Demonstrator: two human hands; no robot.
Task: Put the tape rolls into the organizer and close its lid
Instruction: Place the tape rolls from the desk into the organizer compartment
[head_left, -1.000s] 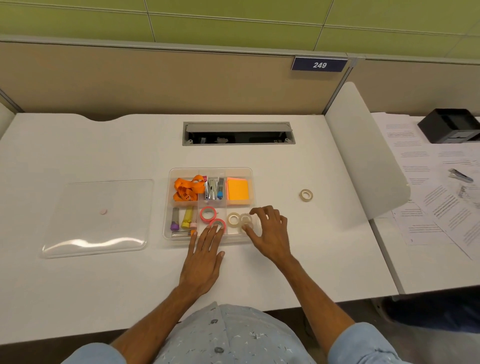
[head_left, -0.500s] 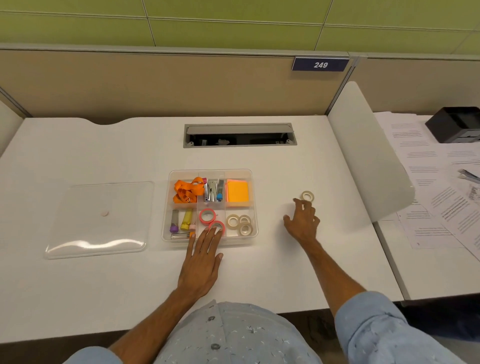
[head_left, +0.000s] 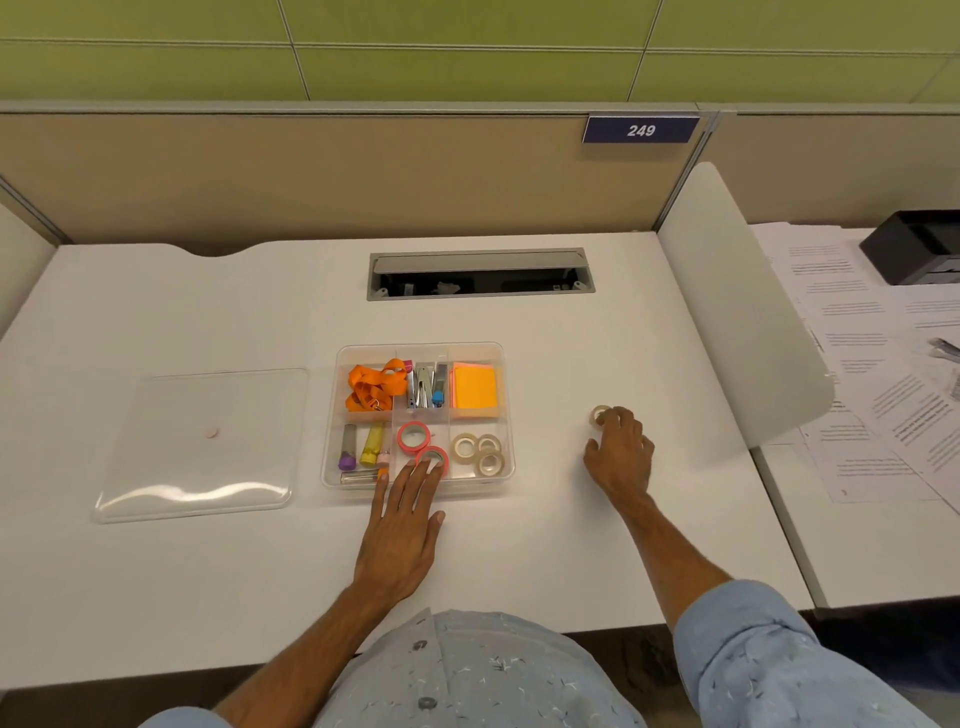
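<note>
Right hand (head_left: 621, 457) has fingertips curled onto the last loose tape roll (head_left: 600, 415) on the bench (head_left: 545, 545), well right of the organizer (head_left: 506, 415); left hand (head_left: 402, 525) lies flat & empty, fingers over the front wall by the pink rolls (head_left: 422, 446). Best pinch the roll across its rim, lift clear, drop it w/ the three clear rolls (head_left: 479, 451) in the front-right compartment, then fetch the lid (head_left: 202, 441) off to the left. Whether the grip has actually closed can't be told, since the fingers cover half the roll.

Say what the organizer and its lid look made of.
Organizer: clear, glossy hard plastic by the look; the desk shows through its walls. Lid: the same clear plastic, apparently, with a bright glare streak along its near edge.
</note>
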